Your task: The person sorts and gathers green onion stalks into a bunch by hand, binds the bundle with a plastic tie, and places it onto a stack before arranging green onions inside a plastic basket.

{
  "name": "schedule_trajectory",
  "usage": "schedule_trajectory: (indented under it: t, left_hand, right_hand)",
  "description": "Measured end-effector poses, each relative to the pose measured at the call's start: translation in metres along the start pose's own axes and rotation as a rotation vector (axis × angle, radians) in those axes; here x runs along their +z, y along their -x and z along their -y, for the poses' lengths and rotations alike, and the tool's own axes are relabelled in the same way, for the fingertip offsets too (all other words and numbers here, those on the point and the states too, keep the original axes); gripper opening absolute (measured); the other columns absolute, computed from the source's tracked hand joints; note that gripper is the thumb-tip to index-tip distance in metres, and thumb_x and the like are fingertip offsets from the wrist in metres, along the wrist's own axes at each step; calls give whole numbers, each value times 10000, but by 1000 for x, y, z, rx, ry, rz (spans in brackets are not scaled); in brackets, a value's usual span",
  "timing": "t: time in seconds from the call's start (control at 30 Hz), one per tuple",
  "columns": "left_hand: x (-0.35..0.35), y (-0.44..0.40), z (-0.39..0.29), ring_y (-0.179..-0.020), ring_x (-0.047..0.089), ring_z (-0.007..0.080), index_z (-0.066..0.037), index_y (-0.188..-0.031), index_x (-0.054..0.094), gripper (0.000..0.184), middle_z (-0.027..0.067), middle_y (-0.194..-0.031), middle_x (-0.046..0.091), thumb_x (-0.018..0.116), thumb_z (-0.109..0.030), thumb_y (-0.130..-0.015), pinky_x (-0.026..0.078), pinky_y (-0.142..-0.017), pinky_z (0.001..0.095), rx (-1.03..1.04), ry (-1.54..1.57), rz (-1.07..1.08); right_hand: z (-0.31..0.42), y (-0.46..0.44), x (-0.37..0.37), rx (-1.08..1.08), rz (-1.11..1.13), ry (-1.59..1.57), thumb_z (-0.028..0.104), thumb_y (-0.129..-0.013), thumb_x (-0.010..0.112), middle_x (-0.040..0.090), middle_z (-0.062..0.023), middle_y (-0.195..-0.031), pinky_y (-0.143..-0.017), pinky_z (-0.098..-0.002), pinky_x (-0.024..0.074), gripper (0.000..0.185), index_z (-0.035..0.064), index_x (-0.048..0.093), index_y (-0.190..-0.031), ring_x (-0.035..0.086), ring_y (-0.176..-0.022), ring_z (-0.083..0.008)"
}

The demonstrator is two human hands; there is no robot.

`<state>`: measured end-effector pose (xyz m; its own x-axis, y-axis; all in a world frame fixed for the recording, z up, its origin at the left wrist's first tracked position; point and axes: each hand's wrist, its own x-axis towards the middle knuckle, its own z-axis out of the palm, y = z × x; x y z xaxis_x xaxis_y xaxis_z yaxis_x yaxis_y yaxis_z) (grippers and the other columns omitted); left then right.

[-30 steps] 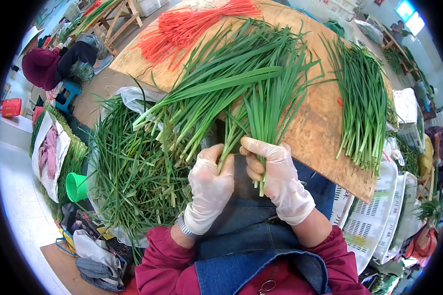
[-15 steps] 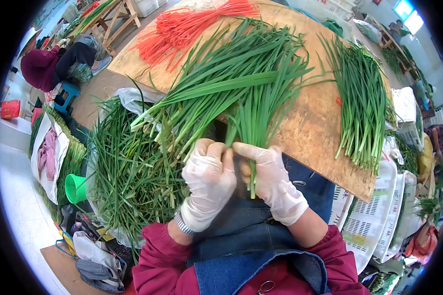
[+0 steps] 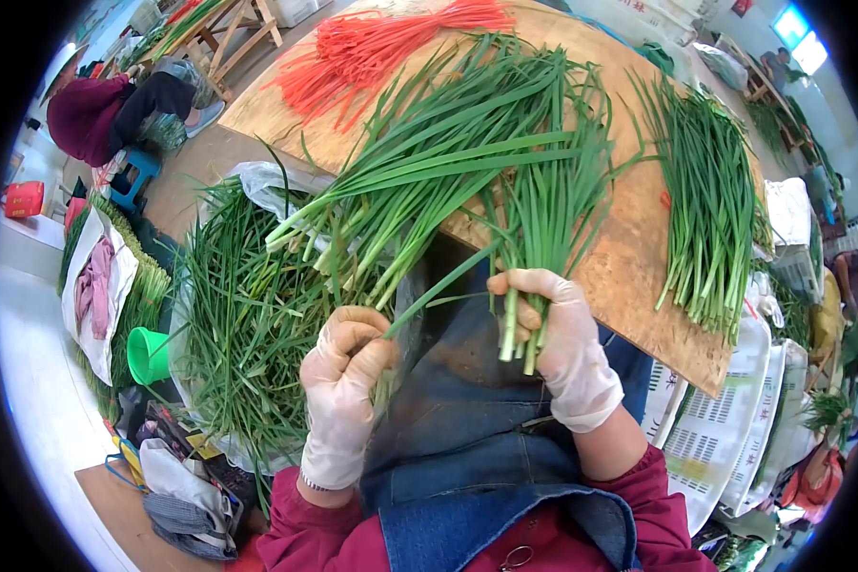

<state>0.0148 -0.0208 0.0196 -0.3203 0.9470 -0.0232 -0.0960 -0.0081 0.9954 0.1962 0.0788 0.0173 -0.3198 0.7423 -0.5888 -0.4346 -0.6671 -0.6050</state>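
Note:
My right hand [image 3: 574, 355], in a thin whitish glove, is closed round a small bunch of garlic chives [image 3: 551, 210]. Their pale stem ends point down towards my lap and the leaves reach over the board. My left hand [image 3: 343, 377], gloved too, pinches a single chive leaf [image 3: 440, 288] that stretches up towards the bunch. Just beyond my hands a loose heap of chives [image 3: 458, 157] lies on the wooden board [image 3: 624, 257], its stems hanging over the near edge. Below and left of it sits a pile of tangled leaves [image 3: 248, 324] in a plastic-lined container.
Red strips [image 3: 377, 48] lie at the board's far left. A larger chive bundle [image 3: 705, 205] rests on its right side. White crates [image 3: 720, 429] stand at the right, a green bucket [image 3: 147, 360] at the left. Another person [image 3: 91, 114] sits at the far left.
My hands have moved apart. The left has drawn down and left with a leaf between its fingers, while the right has shifted slightly right, still gripping the bunch.

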Motion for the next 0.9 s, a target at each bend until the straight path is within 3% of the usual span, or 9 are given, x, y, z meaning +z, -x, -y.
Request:
schedule_trajectory:
  t: [0.17,0.23,0.37,0.57,0.6,0.63,0.7,0.83,0.9]
  left_hand:
    - [35,-33,44,-885,561,317,21,-817,602,158,167,-994,588,584,-133,-790,427,-816,360,314,-688,-7]
    - [54,-46,38,-971,554,223,53,-863,598,187,178,-1109,562,568,-121,-800,423,-819,287,-5,-498,172]
    - [81,-65,50,-766,568,145,56,-905,597,200,105,-882,612,569,-125,-825,448,-649,255,-377,448,245]
    - [66,-64,23,-487,441,87,58,-882,578,166,79,-784,574,565,-97,-826,310,-408,209,-487,454,251]
    - [64,-60,0,-441,410,81,59,-826,579,170,85,-760,561,584,-110,-816,276,-385,202,-445,446,198]
    - [52,-56,-13,-435,400,71,46,-795,585,154,58,-654,537,593,-108,-800,274,-383,210,-185,163,254]
    - [30,-42,-59,-410,373,40,19,-821,612,129,-3,-511,472,599,-95,-762,247,-353,197,-170,120,-26]
    - [-72,-7,-65,-441,415,46,21,-892,614,160,68,-748,606,593,-54,-753,283,-383,160,230,10,-521]
    - [-133,16,-55,-454,420,47,11,-897,608,141,57,-706,592,566,-55,-780,265,-376,162,170,-100,-526]
  right_hand:
    - [3,0,-4,27,13,-33,118,-812,577,590,-51,-676,-406,-242,339,181,-27,589,-919,395,-427,-86]
    - [-1,-4,-13,34,64,-90,135,-822,585,615,-66,-732,-398,-236,342,186,-20,584,-925,398,-425,-74]
    - [7,-1,-16,26,188,-232,161,-846,589,611,-53,-723,-387,-217,326,195,-11,582,-937,377,-410,-58]
    - [33,24,-2,-34,324,-155,167,-867,568,504,-20,-684,-393,-191,282,340,-83,498,-1087,330,-409,-34]
    - [41,31,4,-71,355,-160,160,-869,562,487,-12,-671,-389,-189,281,346,-90,487,-1096,327,-407,-32]
    - [51,37,9,-112,389,-163,153,-871,555,470,-5,-657,-385,-187,280,351,-97,477,-1104,323,-406,-31]
    - [77,50,12,-205,487,-216,147,-887,522,426,7,-632,-364,-189,280,365,-127,448,-1117,313,-405,-28]
    - [113,54,7,-385,512,-148,168,-914,476,417,20,-606,-343,-197,301,389,-159,430,-1119,316,-399,-33]
    - [110,46,3,-391,431,-160,156,-912,473,431,15,-601,-340,-199,307,370,-155,438,-1109,323,-395,-36]
